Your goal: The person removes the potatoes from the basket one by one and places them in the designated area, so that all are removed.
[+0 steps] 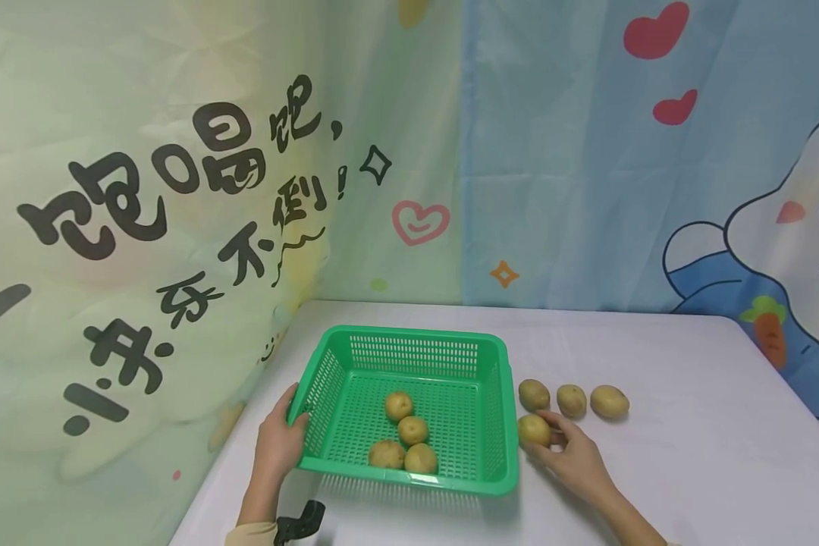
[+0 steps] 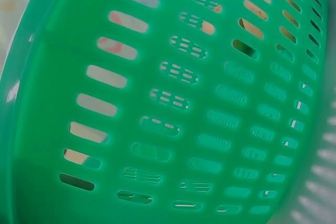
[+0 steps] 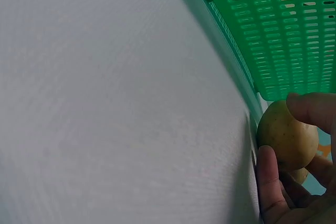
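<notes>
A green plastic basket (image 1: 409, 483) with slotted walls stands on the white table. My left hand (image 1: 278, 444) grips its left rim, the thumb on the near part of that side. In the left wrist view the basket's slotted wall (image 2: 157, 82) fills the picture and the hand is out of sight. Several potatoes, one of them a potato (image 1: 412, 430) near the middle, lie inside toward the near wall. Just outside the basket's right side, my right hand (image 1: 576, 462) holds a potato (image 3: 287, 136) between thumb and fingers, low by the tabletop.
Beyond my right hand, three potatoes lie in a row: a left potato (image 1: 534, 394), a middle potato (image 1: 572, 400) and a right potato (image 1: 610, 402). Printed curtains (image 1: 553, 152) hang behind and left of the table (image 1: 696, 455). A black strap piece (image 1: 302, 523) sits at my left wrist.
</notes>
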`<state>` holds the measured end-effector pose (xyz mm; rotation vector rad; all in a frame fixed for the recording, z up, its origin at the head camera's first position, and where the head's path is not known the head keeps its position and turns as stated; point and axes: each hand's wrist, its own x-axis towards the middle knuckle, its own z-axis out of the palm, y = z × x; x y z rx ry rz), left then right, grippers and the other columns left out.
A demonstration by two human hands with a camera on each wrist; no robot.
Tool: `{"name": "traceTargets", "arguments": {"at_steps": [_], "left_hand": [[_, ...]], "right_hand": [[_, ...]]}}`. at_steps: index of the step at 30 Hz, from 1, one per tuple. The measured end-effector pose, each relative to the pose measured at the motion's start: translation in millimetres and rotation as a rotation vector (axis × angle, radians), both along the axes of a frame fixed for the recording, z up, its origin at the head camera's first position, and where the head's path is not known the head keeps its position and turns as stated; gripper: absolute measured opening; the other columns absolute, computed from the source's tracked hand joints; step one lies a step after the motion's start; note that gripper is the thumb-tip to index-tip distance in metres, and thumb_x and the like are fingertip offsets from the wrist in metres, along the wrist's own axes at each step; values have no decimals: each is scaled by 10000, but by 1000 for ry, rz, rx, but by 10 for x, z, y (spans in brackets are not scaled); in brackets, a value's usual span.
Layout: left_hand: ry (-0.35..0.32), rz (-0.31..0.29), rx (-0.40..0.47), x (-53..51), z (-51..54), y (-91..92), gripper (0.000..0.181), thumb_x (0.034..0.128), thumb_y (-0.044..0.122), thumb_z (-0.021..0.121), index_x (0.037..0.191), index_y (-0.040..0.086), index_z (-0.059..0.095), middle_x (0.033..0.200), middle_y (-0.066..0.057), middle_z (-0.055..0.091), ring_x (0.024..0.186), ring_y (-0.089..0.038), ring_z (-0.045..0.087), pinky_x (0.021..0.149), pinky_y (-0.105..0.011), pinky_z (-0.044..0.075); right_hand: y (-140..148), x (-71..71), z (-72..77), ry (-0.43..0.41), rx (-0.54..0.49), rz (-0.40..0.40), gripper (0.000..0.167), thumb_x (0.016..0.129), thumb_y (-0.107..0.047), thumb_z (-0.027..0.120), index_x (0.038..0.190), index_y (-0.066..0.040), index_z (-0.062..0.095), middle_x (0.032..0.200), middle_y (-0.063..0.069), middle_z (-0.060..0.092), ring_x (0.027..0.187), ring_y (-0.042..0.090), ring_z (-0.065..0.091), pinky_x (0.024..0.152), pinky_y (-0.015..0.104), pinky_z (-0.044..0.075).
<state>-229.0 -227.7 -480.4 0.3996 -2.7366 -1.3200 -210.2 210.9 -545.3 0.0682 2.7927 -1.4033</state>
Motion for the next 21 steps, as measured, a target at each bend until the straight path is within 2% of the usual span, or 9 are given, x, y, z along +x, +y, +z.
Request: {"name": "traceTargets", "arguments": {"at_steps": [4, 8, 14, 21], "left_hand": [[1, 0, -1, -3, -2, -1, 569, 986, 104, 497, 1527, 95, 320, 1415, -278, 468, 624, -192, 535, 537, -318, 429], [2, 1, -16, -7, -12, -7, 570, 982, 98, 498, 1525, 84, 322, 1431, -280, 452, 709, -215, 557, 555, -311, 426], [9, 0, -31, -8, -24, -9, 570, 980, 92, 500, 1522, 70, 324, 1452, -276, 432, 846, -262, 582, 588, -303, 424], [10, 2, -20, -7, -10, -10, 572, 982, 95, 505, 1523, 74, 322, 1437, -284, 444, 756, -233, 577, 573, -309, 431]], "right_hand": [[9, -9, -25, 4, -9, -5, 702, 851, -311, 762, 1421, -53, 442, 1336, 187, 543, 1101, 300, 585, 826, 354, 494], [19, 0, -37, 10, -14, 1, 687, 859, -283, 756, 1417, -40, 437, 1320, 211, 550, 1094, 315, 596, 832, 375, 507], [37, 21, -15, 6, -33, 3, 692, 864, -281, 754, 1422, -38, 427, 1336, 226, 539, 1109, 326, 600, 816, 345, 520], [41, -30, -44, 7, -20, -12, 656, 889, -302, 726, 1416, -32, 444, 1332, 216, 555, 1095, 308, 606, 807, 307, 510]]}}
